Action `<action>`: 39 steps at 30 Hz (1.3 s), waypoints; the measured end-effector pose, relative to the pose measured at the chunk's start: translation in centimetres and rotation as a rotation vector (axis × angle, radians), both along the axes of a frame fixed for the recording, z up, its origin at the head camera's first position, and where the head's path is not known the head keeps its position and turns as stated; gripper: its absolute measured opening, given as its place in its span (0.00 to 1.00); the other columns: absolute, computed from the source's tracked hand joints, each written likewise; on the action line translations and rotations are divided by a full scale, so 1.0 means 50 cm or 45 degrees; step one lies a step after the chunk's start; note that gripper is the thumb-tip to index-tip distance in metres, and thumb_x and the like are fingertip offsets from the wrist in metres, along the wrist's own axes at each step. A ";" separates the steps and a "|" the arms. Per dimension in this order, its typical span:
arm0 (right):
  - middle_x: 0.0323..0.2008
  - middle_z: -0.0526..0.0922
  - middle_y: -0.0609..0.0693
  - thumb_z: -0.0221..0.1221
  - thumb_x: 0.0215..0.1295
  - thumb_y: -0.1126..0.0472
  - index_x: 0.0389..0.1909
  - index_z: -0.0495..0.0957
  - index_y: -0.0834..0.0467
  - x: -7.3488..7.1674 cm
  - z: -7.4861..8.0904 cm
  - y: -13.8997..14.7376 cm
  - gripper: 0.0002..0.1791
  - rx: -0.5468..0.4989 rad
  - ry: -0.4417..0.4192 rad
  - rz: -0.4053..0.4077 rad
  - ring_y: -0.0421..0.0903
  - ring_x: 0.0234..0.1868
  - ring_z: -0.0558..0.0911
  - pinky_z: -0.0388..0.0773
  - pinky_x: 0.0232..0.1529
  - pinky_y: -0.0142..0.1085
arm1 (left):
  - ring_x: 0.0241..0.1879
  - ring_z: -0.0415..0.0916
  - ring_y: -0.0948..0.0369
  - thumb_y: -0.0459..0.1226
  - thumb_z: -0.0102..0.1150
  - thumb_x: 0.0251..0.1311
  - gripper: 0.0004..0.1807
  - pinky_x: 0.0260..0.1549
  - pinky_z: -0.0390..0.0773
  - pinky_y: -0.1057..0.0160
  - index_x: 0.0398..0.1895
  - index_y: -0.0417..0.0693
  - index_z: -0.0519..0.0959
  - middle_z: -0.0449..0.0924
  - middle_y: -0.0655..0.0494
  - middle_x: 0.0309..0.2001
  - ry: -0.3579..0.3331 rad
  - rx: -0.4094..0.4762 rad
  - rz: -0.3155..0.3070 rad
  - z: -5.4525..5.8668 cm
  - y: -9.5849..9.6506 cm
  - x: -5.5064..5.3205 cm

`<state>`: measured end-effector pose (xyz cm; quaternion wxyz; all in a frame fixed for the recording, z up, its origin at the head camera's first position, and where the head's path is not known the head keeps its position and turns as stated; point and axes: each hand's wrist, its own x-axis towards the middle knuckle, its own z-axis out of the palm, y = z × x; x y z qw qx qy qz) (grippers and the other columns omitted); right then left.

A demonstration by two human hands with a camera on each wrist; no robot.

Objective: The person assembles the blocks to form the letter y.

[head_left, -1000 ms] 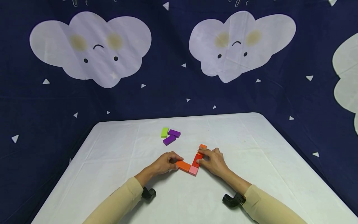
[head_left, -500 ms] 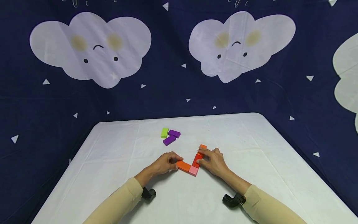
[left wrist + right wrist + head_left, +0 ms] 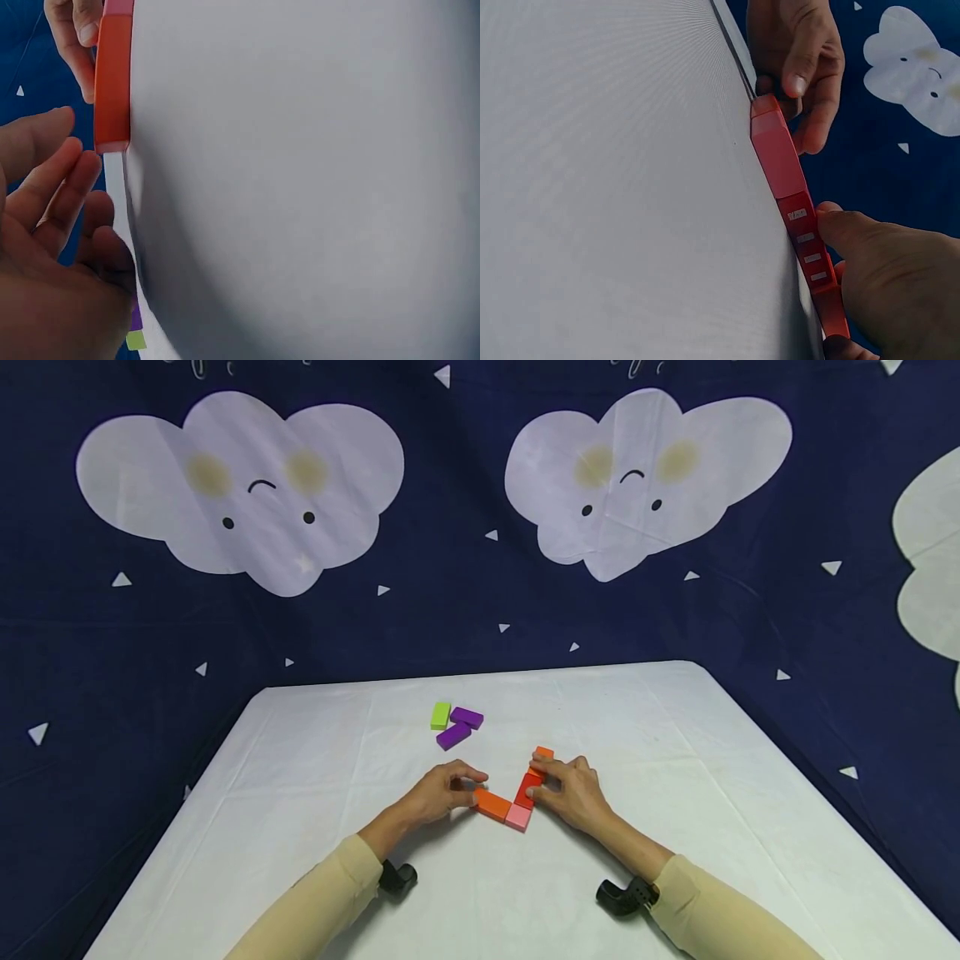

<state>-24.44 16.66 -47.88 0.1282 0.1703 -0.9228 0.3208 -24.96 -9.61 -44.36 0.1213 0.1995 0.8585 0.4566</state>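
Several flat rectangular blocks form a bent row on the white table: an orange block (image 3: 493,805), a pink block (image 3: 518,817), a red block (image 3: 528,790), and another orange block (image 3: 544,752) at the far end. My left hand (image 3: 437,793) is beside the near orange block's left end, thumb and forefinger spread; the left wrist view shows this hand (image 3: 56,240) with loose fingers apart from that block. With its thumb against the red block and fingers at the far orange one, my right hand (image 3: 576,793) holds that arm of the row. Its fingers partly hide the far orange block.
Beyond my left hand lie a lime green block (image 3: 441,716) and two purple blocks (image 3: 453,736), close together. The white-covered table (image 3: 315,752) ends at a dark blue cloth (image 3: 450,627) with clouds. Each wrist carries a black device (image 3: 626,896).
My left thumb and forefinger have spread apart and let go of the near orange block. My right hand and the row have not visibly moved.
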 end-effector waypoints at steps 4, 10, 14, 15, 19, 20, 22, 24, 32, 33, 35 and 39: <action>0.59 0.77 0.43 0.68 0.50 0.48 0.53 0.80 0.50 0.000 0.001 0.000 0.27 -0.004 0.003 0.000 0.40 0.32 0.62 0.57 0.38 0.35 | 0.38 0.67 0.59 0.30 0.61 0.55 0.17 0.34 0.67 0.65 0.49 0.45 0.80 0.79 0.49 0.45 0.024 0.034 0.089 0.006 0.000 -0.006; 0.60 0.77 0.43 0.68 0.50 0.48 0.54 0.79 0.50 -0.001 0.000 0.001 0.27 -0.005 -0.005 0.000 0.40 0.32 0.62 0.57 0.38 0.35 | 0.37 0.69 0.59 0.32 0.63 0.54 0.16 0.31 0.68 0.66 0.48 0.45 0.81 0.80 0.51 0.47 0.065 0.090 0.291 0.013 0.000 -0.021; 0.60 0.77 0.43 0.68 0.50 0.49 0.53 0.80 0.50 -0.003 -0.001 0.001 0.27 -0.007 -0.004 0.004 0.40 0.32 0.62 0.57 0.38 0.35 | 0.38 0.70 0.58 0.32 0.63 0.54 0.17 0.30 0.69 0.67 0.49 0.46 0.81 0.80 0.51 0.47 0.125 0.117 0.392 0.015 -0.002 -0.032; 0.60 0.77 0.43 0.68 0.50 0.49 0.53 0.80 0.50 -0.003 -0.001 0.001 0.27 -0.006 -0.002 0.003 0.40 0.32 0.62 0.57 0.38 0.35 | 0.38 0.70 0.57 0.32 0.63 0.54 0.17 0.30 0.70 0.67 0.49 0.46 0.81 0.80 0.50 0.47 0.148 0.123 0.417 0.016 -0.003 -0.035; 0.60 0.77 0.43 0.68 0.50 0.49 0.53 0.80 0.50 -0.004 -0.001 0.002 0.27 -0.009 -0.006 0.002 0.40 0.32 0.62 0.57 0.38 0.35 | 0.39 0.71 0.54 0.32 0.64 0.52 0.18 0.32 0.69 0.67 0.49 0.44 0.81 0.80 0.45 0.44 0.212 0.141 0.504 0.014 -0.005 -0.046; 0.60 0.77 0.43 0.68 0.50 0.49 0.54 0.80 0.50 -0.004 -0.001 0.002 0.27 -0.007 -0.008 0.002 0.40 0.32 0.62 0.57 0.39 0.35 | 0.39 0.71 0.54 0.32 0.64 0.51 0.18 0.33 0.68 0.67 0.49 0.43 0.81 0.80 0.44 0.44 0.229 0.136 0.520 0.014 -0.006 -0.049; 0.60 0.77 0.42 0.68 0.50 0.49 0.54 0.79 0.50 -0.003 -0.001 0.002 0.27 -0.009 -0.013 0.000 0.39 0.32 0.62 0.57 0.39 0.35 | 0.40 0.70 0.51 0.32 0.64 0.51 0.18 0.35 0.66 0.66 0.49 0.42 0.81 0.79 0.44 0.44 0.246 0.128 0.562 0.014 -0.008 -0.055; 0.60 0.77 0.42 0.68 0.50 0.49 0.53 0.80 0.50 -0.002 -0.001 0.002 0.27 -0.013 -0.013 -0.002 0.39 0.32 0.62 0.57 0.39 0.35 | 0.42 0.69 0.50 0.33 0.64 0.51 0.19 0.36 0.65 0.65 0.49 0.42 0.81 0.79 0.44 0.44 0.260 0.111 0.605 0.014 -0.009 -0.062; 0.60 0.77 0.41 0.68 0.50 0.49 0.53 0.80 0.50 0.000 0.000 0.001 0.27 -0.020 -0.016 -0.008 0.39 0.32 0.63 0.57 0.39 0.35 | 0.45 0.67 0.51 0.35 0.65 0.51 0.20 0.38 0.64 0.63 0.49 0.42 0.80 0.80 0.44 0.47 0.251 0.083 0.732 0.015 -0.011 -0.086; 0.60 0.77 0.42 0.68 0.49 0.49 0.53 0.80 0.50 0.000 0.000 0.002 0.27 -0.022 -0.014 -0.007 0.39 0.32 0.63 0.57 0.39 0.35 | 0.46 0.66 0.51 0.36 0.65 0.51 0.20 0.38 0.64 0.63 0.50 0.42 0.80 0.80 0.45 0.48 0.244 0.072 0.745 0.015 -0.011 -0.089; 0.60 0.77 0.42 0.68 0.49 0.49 0.53 0.80 0.50 0.000 0.000 0.001 0.27 -0.022 -0.012 -0.005 0.39 0.32 0.62 0.57 0.39 0.35 | 0.48 0.66 0.51 0.37 0.65 0.51 0.21 0.39 0.65 0.63 0.51 0.43 0.80 0.79 0.45 0.49 0.229 0.046 0.768 0.014 -0.012 -0.095; 0.60 0.77 0.42 0.68 0.49 0.49 0.53 0.80 0.51 0.000 0.000 0.002 0.27 -0.020 -0.009 -0.001 0.39 0.32 0.62 0.57 0.39 0.35 | 0.50 0.64 0.51 0.39 0.65 0.52 0.23 0.42 0.65 0.59 0.53 0.44 0.79 0.78 0.46 0.50 0.211 -0.003 0.798 0.014 -0.015 -0.103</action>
